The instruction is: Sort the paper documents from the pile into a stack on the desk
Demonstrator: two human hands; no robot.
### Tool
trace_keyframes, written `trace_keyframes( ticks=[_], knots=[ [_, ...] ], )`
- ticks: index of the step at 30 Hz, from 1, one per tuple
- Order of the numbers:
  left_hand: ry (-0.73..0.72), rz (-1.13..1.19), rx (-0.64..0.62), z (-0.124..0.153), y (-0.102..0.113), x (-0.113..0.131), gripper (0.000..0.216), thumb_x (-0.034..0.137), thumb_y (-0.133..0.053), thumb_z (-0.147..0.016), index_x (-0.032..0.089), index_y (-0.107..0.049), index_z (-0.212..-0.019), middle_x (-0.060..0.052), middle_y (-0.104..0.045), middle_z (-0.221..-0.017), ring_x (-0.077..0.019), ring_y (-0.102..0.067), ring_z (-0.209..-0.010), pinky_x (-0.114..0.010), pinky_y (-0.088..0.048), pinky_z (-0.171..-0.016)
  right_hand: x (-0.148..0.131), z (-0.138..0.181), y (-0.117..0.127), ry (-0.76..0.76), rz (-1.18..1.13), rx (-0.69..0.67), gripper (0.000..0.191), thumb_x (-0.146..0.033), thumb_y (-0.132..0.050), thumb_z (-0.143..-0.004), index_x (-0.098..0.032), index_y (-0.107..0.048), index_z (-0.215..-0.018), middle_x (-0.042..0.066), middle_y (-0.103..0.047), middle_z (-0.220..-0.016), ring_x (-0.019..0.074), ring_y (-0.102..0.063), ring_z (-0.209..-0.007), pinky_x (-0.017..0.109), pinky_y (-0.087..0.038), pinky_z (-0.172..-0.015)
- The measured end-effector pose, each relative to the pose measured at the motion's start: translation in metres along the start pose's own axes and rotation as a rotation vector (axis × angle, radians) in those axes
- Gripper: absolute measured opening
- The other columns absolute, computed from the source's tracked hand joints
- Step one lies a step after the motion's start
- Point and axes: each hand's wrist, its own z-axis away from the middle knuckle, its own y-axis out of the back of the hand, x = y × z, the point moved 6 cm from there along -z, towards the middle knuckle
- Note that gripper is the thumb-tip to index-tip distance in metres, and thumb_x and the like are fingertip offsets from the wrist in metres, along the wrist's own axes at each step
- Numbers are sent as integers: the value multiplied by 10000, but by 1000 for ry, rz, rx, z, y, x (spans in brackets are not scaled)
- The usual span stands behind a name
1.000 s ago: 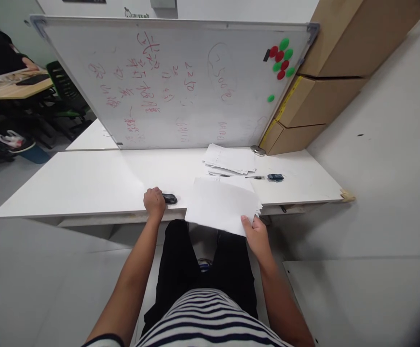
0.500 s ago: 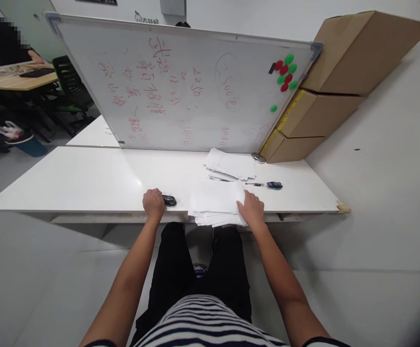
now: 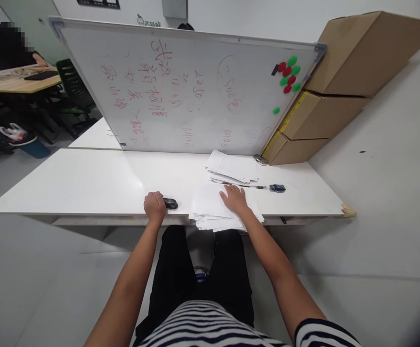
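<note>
My left hand [image 3: 155,206] is closed around a black stapler [image 3: 170,203] near the table's front edge, with one end of it sticking out to the right. My right hand [image 3: 235,198] lies with fingers stretched out on top of a loose stack of white paper [image 3: 207,202]. The stack's sheets are uneven and hang over the front edge. Just behind it lies a second, smaller pile of paper [image 3: 231,166]. A pen [image 3: 255,186] rests between the two piles, partly hidden by my right hand.
Right of the pen is a small dark blue object [image 3: 277,188]. A whiteboard [image 3: 202,96] with red writing and round magnets stands behind the white table [image 3: 87,183]. Stacked cardboard boxes [image 3: 340,115] rise at the right. A person sits behind a monitor [image 3: 3,47] far left.
My right hand has moved left from the stack's right edge onto its top, letting go of the edge. Sheets now fan out further right. My left hand keeps its hold on the stapler.
</note>
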Motion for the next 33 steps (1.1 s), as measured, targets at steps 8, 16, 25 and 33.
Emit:
trace_keyframes(
  ticks=[8, 16, 25, 33],
  knots=[
    [-19, 35, 10, -2, 1, 0, 468, 287, -172, -968, 202, -589, -774, -99, -572, -866, -241, -485, -865, -359, -336, -800, 0, 22, -7, -60, -16, 108, 559, -502, -240, -967, -175, -403, -1391, 122, -438, -1434, 290, -299, -1339, 510, -123, -1112],
    [9, 58, -2, 1, 3, 2, 453, 298, -182, -961, 202, -586, -780, -106, -581, -890, -249, -501, -914, -370, -347, -813, 0, 25, -8, -83, -25, 101, 576, -514, -214, -966, -181, -395, -1400, 118, -422, -1450, 290, -289, -1351, 506, -125, -1116],
    [-55, -3, 25, 5, 27, 31, 353, 355, -327, -947, 175, -629, -977, -147, -599, -1166, -333, -402, -1247, -579, -202, -1045, 0, 25, -6, -93, -23, 85, 592, -523, -193, -966, -182, -377, -1413, 118, -408, -1463, 284, -279, -1356, 510, -108, -1120],
    [-1061, 66, -497, 166, 5, 191, 593, 440, -594, -813, 283, -449, -1367, -101, -419, -1464, -299, -300, -1396, -510, -172, -1158, -1, 22, -7, -105, -18, 45, 590, -522, -196, -963, -185, -357, -1420, 123, -393, -1473, 293, -261, -1360, 510, -92, -1113]
  ],
)
